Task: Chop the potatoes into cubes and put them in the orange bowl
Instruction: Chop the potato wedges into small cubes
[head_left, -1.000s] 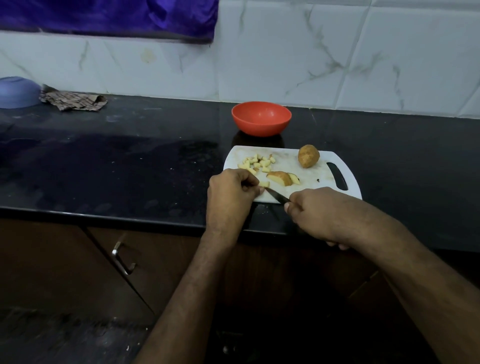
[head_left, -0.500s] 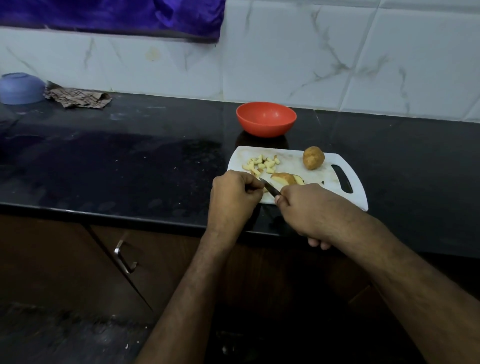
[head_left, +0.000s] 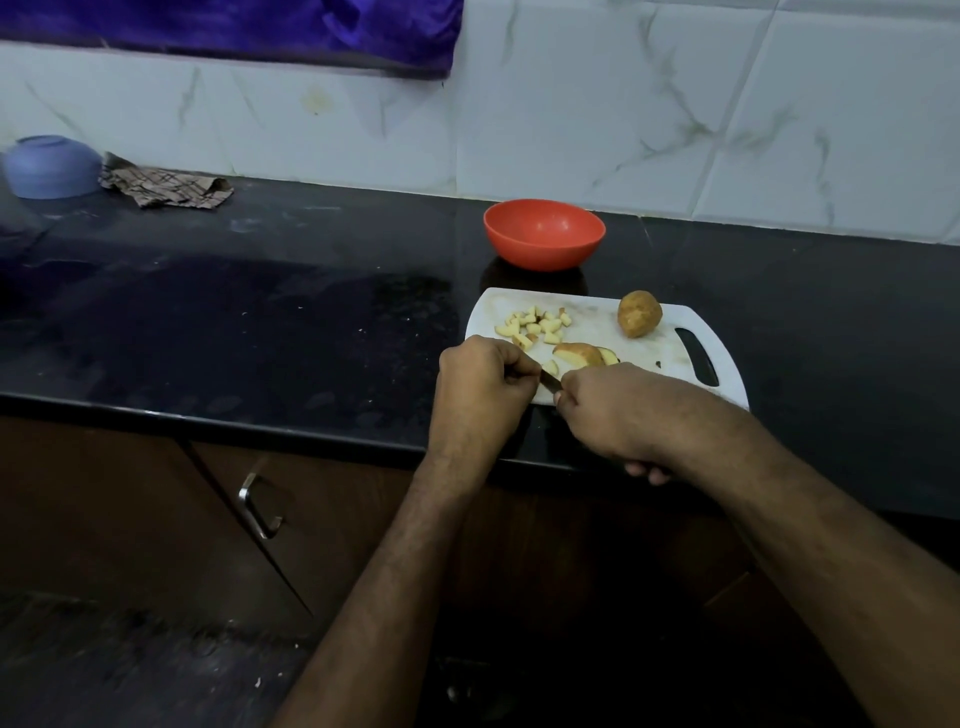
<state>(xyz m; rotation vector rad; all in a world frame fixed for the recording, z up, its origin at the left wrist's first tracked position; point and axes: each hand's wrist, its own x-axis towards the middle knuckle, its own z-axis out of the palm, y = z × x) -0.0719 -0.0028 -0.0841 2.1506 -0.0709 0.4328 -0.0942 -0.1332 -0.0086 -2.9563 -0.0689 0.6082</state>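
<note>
Mid-chop from where I sit: right hand (head_left: 618, 410) has its grip curled on the knife (head_left: 550, 383), left hand (head_left: 485, 387) curled over something I can't see. Cubes (head_left: 535, 326), a wedge (head_left: 582, 354) and a whole potato (head_left: 639, 314) sit on the cutting board (head_left: 597, 317); the orange bowl (head_left: 544, 235) just behind looks empty. Next I'd guess: dice the wedge.

Left hand (head_left: 480, 387) and right hand (head_left: 618, 408) are both curled, knuckles up, nearly touching

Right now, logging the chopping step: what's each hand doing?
Left hand: fingers curled, whatever it holds is hidden.
Right hand: grips the knife.
</note>
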